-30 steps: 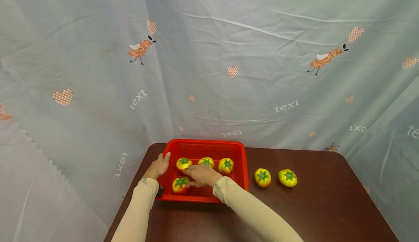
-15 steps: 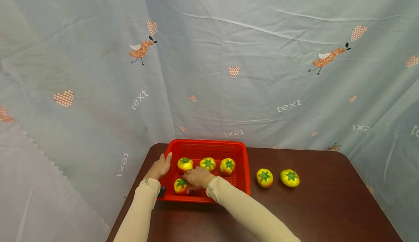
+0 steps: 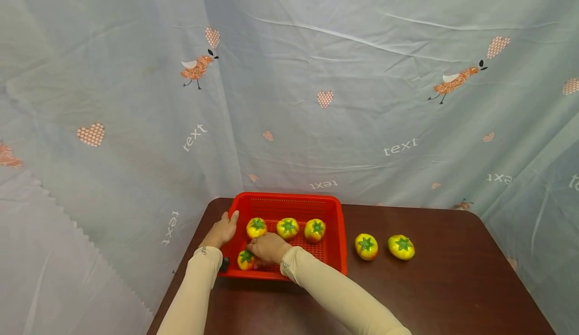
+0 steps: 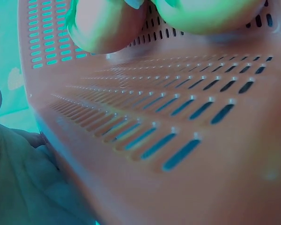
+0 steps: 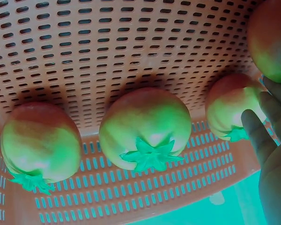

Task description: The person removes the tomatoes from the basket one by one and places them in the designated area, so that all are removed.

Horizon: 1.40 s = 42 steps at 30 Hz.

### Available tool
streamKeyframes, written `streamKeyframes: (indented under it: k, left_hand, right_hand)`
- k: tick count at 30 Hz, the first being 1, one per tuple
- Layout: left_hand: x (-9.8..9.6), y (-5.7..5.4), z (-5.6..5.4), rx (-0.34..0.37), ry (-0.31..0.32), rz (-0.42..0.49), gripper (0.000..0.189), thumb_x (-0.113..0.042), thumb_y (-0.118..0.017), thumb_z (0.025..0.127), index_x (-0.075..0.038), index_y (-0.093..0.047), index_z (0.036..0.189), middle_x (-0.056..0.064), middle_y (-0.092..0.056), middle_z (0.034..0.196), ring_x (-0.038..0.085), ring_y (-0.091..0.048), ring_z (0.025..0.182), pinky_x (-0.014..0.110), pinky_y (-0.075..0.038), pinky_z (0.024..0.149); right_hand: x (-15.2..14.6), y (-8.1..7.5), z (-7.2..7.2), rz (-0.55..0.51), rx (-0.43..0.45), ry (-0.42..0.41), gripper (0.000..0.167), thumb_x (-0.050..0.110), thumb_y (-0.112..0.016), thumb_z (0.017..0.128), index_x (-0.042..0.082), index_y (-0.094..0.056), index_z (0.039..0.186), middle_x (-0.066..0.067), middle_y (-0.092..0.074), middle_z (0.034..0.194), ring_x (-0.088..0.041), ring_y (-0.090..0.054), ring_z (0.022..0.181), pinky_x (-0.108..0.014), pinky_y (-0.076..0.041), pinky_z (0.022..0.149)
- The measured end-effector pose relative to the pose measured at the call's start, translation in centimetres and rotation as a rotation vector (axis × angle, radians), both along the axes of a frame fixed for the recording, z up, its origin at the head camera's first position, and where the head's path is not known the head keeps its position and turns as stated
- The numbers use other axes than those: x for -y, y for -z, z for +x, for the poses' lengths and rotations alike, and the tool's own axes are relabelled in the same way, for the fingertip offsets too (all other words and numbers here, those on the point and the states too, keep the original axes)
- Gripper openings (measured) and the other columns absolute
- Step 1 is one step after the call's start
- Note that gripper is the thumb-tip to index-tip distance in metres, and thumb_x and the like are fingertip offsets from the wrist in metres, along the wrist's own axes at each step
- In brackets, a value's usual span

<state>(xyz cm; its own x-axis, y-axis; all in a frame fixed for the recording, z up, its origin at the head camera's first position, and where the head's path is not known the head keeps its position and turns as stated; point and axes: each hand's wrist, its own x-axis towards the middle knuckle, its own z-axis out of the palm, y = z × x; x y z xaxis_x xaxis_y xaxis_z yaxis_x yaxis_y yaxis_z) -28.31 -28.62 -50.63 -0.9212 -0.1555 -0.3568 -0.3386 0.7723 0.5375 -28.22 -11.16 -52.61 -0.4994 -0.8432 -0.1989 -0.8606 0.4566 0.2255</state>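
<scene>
My left hand point(image 3: 220, 231) holds the left rim of a red perforated plastic basket point(image 3: 291, 195), its fingers partly hidden behind the wall. Down inside the basket my right hand point(image 3: 269, 248) grips the front-left tomato point(image 3: 245, 260), a yellow-red one with a green star-shaped top. In the right wrist view that hand point(image 5: 277, 159) has its fingers against a fruit at the upper right. Along the back lie the left tomato point(image 3: 256, 226), the middle tomato point(image 3: 287, 228) and the right tomato point(image 3: 314, 230), apart from one another.
Outside the basket, to its right, two more tomatoes lie on the dark brown table point(image 3: 434, 284): a near one point(image 3: 366, 246) and a farther one point(image 3: 401, 247). A grey patterned curtain point(image 3: 289, 98) hangs behind and at both sides of the table.
My right hand has moved left and closed in on the front-left tomato, which has shifted slightly left with it. The left hand stays on the basket's rim.
</scene>
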Motion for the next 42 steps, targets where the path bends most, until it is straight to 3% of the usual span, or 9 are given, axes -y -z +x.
streamKeyframes:
  k: [7, 13, 26, 34, 42]
  left_hand:
    - [-0.2, -0.3, -0.2, -0.002, 0.001, 0.004, 0.087, -0.06, -0.012, 0.102, 0.01, -0.002, 0.152, 0.036, -0.021, 0.154, 0.053, -0.031, 0.138, 0.064, -0.024, 0.113]
    - [-0.5, -0.5, -0.2, 0.002, -0.004, -0.002, 0.086, -0.06, -0.012, 0.102, 0.009, -0.002, 0.153, 0.035, -0.021, 0.154, 0.052, -0.031, 0.138, 0.064, -0.023, 0.114]
    - [-0.7, -0.5, 0.0, -0.008, 0.012, -0.025, 0.084, -0.056, -0.012, 0.103, 0.011, -0.002, 0.152, 0.036, -0.019, 0.155, 0.053, -0.03, 0.138, 0.064, -0.023, 0.114]
    - [-0.8, -0.6, 0.2, -0.004, 0.02, -0.032, 0.081, -0.053, -0.015, 0.105, 0.012, -0.002, 0.152, 0.037, -0.019, 0.154, 0.054, -0.028, 0.138, 0.064, -0.023, 0.114]
    - [-0.5, -0.3, 0.3, -0.022, 0.029, -0.034, 0.081, -0.053, -0.013, 0.105, 0.012, -0.001, 0.152, 0.037, -0.019, 0.154, 0.054, -0.027, 0.139, 0.064, -0.023, 0.114]
  right_hand:
    - [-0.2, -0.1, -0.1, -0.011, 0.016, 0.021, 0.05, 0.052, -0.066, 0.088, 0.028, -0.058, 0.132, 0.014, -0.065, 0.123, -0.005, -0.062, 0.107, -0.022, -0.047, 0.1]
    - [-0.4, -0.2, 0.0, -0.011, 0.005, -0.014, 0.05, 0.053, -0.064, 0.089, 0.027, -0.058, 0.131, 0.013, -0.064, 0.123, -0.005, -0.061, 0.108, -0.022, -0.048, 0.099]
    - [-1.6, -1.9, -0.3, -0.071, 0.035, -0.014, 0.06, 0.052, -0.063, 0.09, 0.024, -0.051, 0.142, 0.008, -0.057, 0.139, -0.008, -0.055, 0.126, -0.029, -0.045, 0.106]
    - [-3.1, -3.3, -1.4, -0.192, 0.083, 0.015, 0.06, 0.05, -0.063, 0.092, 0.02, -0.051, 0.142, 0.002, -0.054, 0.144, -0.012, -0.051, 0.132, -0.033, -0.043, 0.109]
    - [-4.8, -4.9, -2.5, -0.253, 0.144, 0.112, 0.062, 0.047, -0.062, 0.093, 0.02, -0.046, 0.147, -0.003, -0.049, 0.15, -0.015, -0.044, 0.139, -0.039, -0.039, 0.113]
